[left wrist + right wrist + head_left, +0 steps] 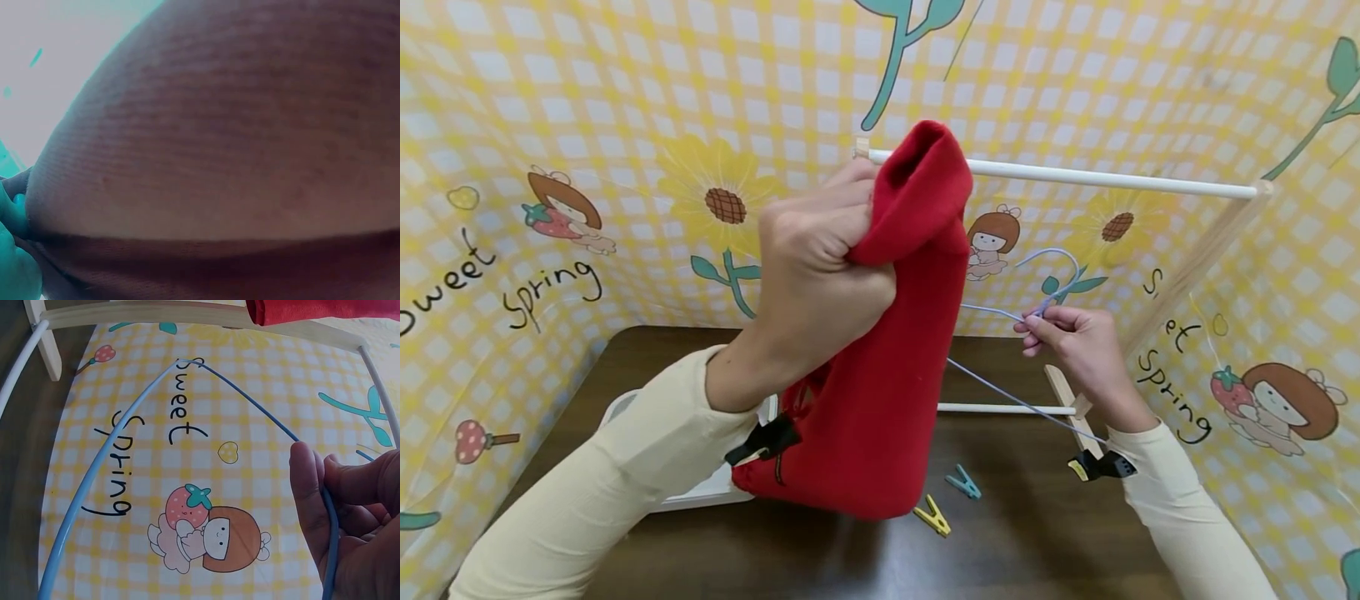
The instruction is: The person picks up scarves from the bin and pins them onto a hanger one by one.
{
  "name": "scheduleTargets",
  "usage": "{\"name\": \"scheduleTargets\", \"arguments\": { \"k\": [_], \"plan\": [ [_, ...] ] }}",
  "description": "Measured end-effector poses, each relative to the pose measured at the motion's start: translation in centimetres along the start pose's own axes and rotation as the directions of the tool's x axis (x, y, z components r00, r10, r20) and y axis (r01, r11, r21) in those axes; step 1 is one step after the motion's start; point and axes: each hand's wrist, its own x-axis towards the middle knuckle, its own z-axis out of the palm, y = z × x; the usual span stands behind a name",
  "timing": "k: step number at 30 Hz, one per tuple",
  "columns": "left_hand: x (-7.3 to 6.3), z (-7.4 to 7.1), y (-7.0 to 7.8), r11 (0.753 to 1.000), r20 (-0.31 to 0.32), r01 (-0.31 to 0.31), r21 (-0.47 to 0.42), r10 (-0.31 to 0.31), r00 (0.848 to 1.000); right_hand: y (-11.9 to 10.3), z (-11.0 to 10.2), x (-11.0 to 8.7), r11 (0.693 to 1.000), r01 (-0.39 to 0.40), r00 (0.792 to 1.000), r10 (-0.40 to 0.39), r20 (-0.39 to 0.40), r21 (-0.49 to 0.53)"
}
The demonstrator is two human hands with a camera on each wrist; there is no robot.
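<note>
A yellow-and-white checked backdrop (767, 71) printed with flowers, girls and lettering takes up the surroundings, with the dark wooden tabletop (1037, 546) spreading below it toward 6 o'clock. At 2 o'clock stands a rack (1112, 178) with white rods and pale wooden side pieces. Next in size, the red fabric (880, 400) hangs at the centre of the head view, its rolled opening toward 12 o'clock and its broad lower end toward 6, covering part of the rack. At 3 o'clock from the fabric is the thin bluish wire hanger (333, 540), its hook curving up toward 12 and its far side lost behind the red cloth. A white container (703, 496) sits at 8 o'clock, partly hidden by a sleeve. The left hand (823, 258), at 10 o'clock, has its grip curled tight on the fabric beside the opening, fingertips hidden. The right hand (1078, 342), between 3 and 4 o'clock, has its grip pinching the hanger just under the hook. Smallest, toward 5 o'clock, lie a teal clothespin (966, 484) and, at its 7 o'clock, a yellow clothespin (934, 518), near each other.
</note>
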Motion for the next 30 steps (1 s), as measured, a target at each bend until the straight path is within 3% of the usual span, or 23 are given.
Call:
{"name": "scheduleTargets", "arguments": {
  "k": [3,7,11,17,30],
  "plan": [
    [-0.2,0.2,-0.4,0.999,0.015,-0.013,0.047,0.012,1.000,0.1,-0.1,0.1,1.000,-0.003,1.000,0.003,0.011,-0.029],
    [-0.1,0.7,-1.0,0.994,0.026,-0.052,0.091,0.050,0.998,0.2,0.0,0.2,0.999,-0.023,0.999,0.022,0.028,0.027],
    [0.3,1.4,-1.1,0.996,0.019,-0.076,0.050,0.075,0.997,0.3,0.2,0.2,0.995,-0.062,0.998,0.060,0.037,0.077],
    [0.5,2.1,-0.9,0.998,0.013,-0.061,0.027,0.061,0.998,0.6,0.4,0.3,0.992,-0.086,0.995,0.082,0.048,0.087],
    [1.6,3.4,-0.6,0.998,-0.006,-0.069,0.008,0.069,0.998,1.0,0.5,0.3,0.998,-0.059,0.996,0.061,0.067,-0.026]
  ]
}}
